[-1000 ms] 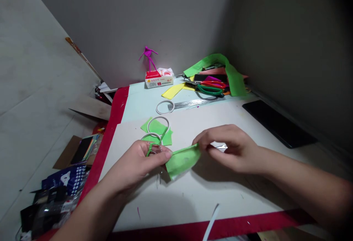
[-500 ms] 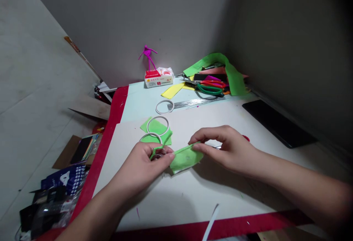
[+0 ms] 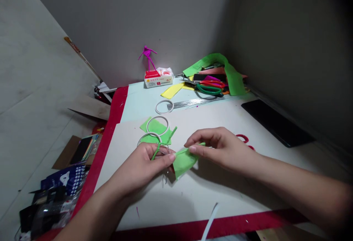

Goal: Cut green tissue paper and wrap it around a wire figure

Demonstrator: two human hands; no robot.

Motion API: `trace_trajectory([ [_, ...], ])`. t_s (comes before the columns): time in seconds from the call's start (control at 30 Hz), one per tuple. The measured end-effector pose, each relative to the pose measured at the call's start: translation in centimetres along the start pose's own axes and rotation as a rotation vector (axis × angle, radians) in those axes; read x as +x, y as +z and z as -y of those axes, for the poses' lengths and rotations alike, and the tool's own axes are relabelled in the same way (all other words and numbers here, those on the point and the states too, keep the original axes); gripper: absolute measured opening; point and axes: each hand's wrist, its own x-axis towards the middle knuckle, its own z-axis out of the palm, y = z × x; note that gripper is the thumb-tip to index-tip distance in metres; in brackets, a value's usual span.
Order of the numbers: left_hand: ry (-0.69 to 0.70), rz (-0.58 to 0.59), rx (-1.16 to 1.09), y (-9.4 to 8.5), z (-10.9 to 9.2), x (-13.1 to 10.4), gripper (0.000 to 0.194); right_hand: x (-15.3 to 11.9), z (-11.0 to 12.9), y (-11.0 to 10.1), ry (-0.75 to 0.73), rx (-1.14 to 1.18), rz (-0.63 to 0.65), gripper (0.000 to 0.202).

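Observation:
Between my hands is a small green paper strip [image 3: 184, 163], its lower edge hanging down. My left hand [image 3: 150, 162] pinches its left end and also holds a thin wire frame [image 3: 166, 175] partly wrapped in green. My right hand [image 3: 220, 147] is closed on the strip's upper right edge. Just beyond my left hand, two white tape rings [image 3: 157, 125] lie on green paper pieces [image 3: 167, 136]. Red scissor handles [image 3: 242, 137] show behind my right hand.
At the back are a small box [image 3: 159, 78], a magenta wire figure [image 3: 148, 54], scissors [image 3: 209, 87], green and yellow paper, silver wires [image 3: 190, 103] and another ring. A black phone-like slab [image 3: 277, 122] lies right. A white strip [image 3: 210, 222] crosses the front edge.
The green strip has tilted and its lower edge hangs lower. My right hand has shifted slightly left, and more of the wire frame and the red scissor handles shows.

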Motion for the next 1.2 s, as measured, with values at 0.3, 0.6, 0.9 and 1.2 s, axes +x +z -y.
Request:
trace_trajectory([
  [0.3,0.049,0.092,-0.196,-0.4,0.1,0.1,0.022,0.5,-0.8,-2.2,-0.613,-0.555,0.146,0.062],
  [0.6,0.065,0.039,-0.161,-0.2,0.1,-0.1,0.017,0.7,-1.9,-1.5,-0.990,-0.834,-0.192,0.039],
  [0.9,0.046,0.061,-0.149,0.3,0.0,0.3,0.028,-1.0,-0.5,0.0,-0.905,-0.645,-0.168,0.026],
  [1.2,0.048,0.042,0.091,0.8,-0.3,0.6,0.055,-0.9,-0.7,0.8,-0.638,-0.507,-0.163,0.025],
])
